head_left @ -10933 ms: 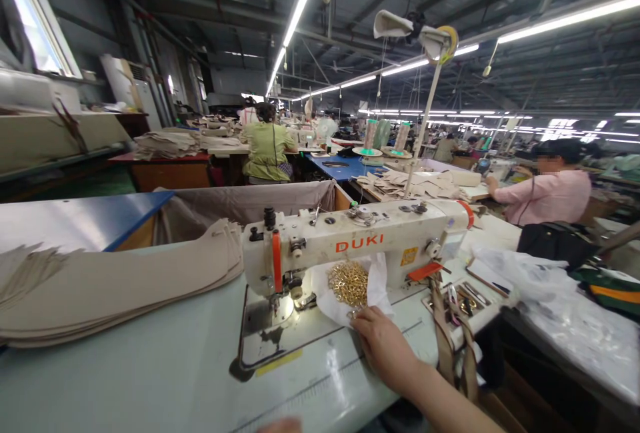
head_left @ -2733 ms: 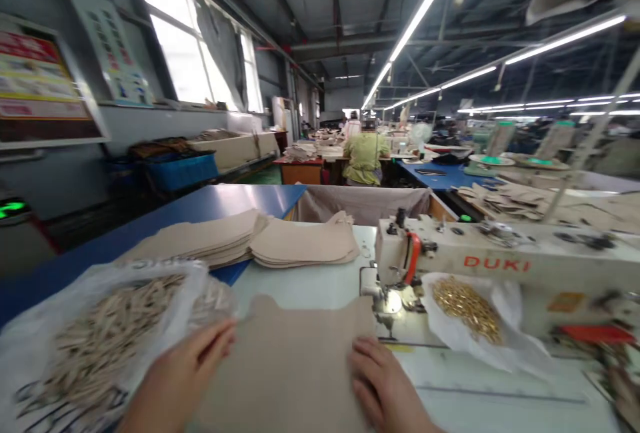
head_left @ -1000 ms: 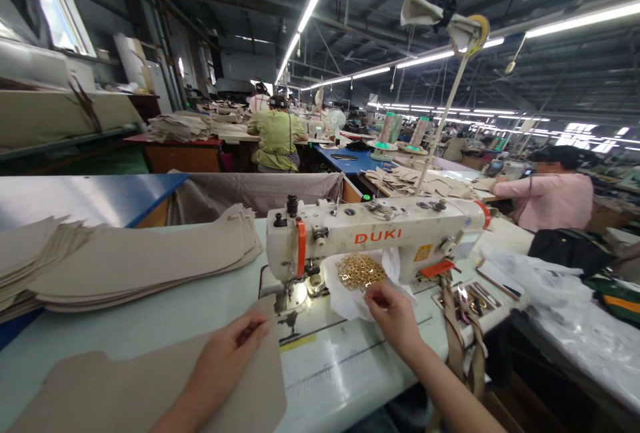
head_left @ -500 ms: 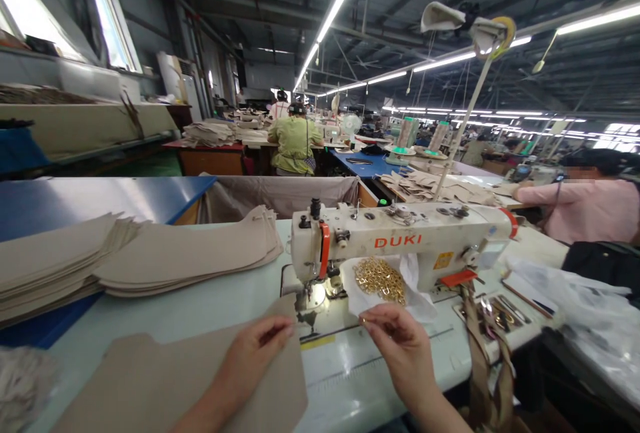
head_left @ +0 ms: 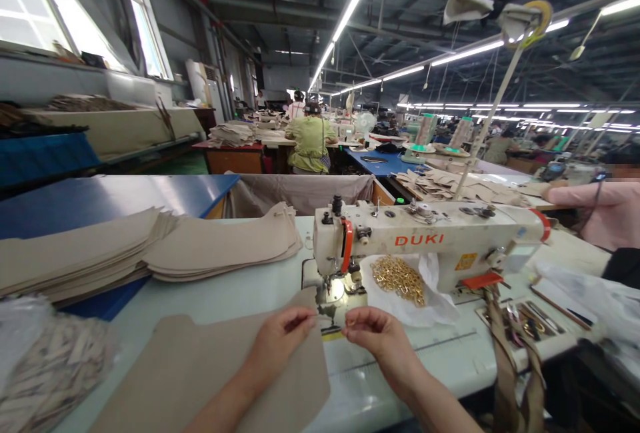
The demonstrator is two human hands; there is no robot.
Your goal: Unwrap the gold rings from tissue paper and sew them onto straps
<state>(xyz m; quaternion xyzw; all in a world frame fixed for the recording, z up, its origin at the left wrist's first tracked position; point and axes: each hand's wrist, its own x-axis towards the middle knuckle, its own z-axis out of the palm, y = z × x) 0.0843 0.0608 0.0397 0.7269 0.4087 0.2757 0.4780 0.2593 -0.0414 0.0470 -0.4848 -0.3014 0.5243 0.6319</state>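
My left hand [head_left: 283, 343] is closed in a pinch above a beige cut panel [head_left: 200, 366]. Something thin and pale shows at its fingertips, too small to name. Just to the right, my right hand [head_left: 377, 336] pinches a small gold metal ring [head_left: 351, 322], partly hidden by the fingers. The two sets of fingertips are close together but apart, in front of the needle area of a white sewing machine [head_left: 420, 236]. Under the machine's arm, a heap of gold rings [head_left: 399, 278] lies on a white sheet [head_left: 443, 310].
Stacked beige panels [head_left: 225, 246] lie at the left, beside a plastic bag of small pieces [head_left: 60, 360]. At the right are a tray of tools [head_left: 523, 323] and hanging brown straps [head_left: 505, 366]. Co-workers sit farther back; a pink sleeve [head_left: 590, 196] shows at the right.
My view has turned slightly left. Both hands have come closer together, the right hand moving inward from beside the heap with the gold ring in its pinch.
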